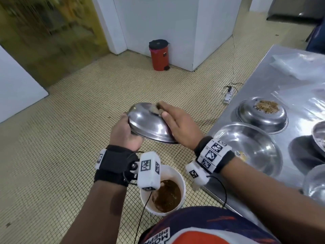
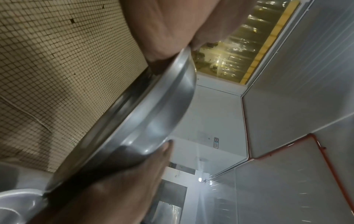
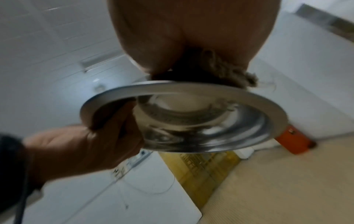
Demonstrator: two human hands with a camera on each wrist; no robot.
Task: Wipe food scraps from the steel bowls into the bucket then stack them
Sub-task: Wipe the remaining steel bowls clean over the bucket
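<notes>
Gripping rim: left hand (image 1: 124, 133) | steel bowl (image 1: 149, 123) inverted (tilted) | right hand (image 1: 177, 124) clutching rag (image 1: 155, 109)

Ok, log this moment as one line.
left hand: grips upturned steel bowl | right hand: presses cloth on it | bucket: below

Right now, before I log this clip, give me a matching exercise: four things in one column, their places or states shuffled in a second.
Things:
1. held bowl
2. white bucket
3. bowl with scraps
4. red bin

States:
A. on the floor by the white wall
B. upside down on the steel table
C. gripped by the left hand
D. on the floor, brown waste inside

Pairs: 1-C, 2-D, 3-B, 4-A
</notes>
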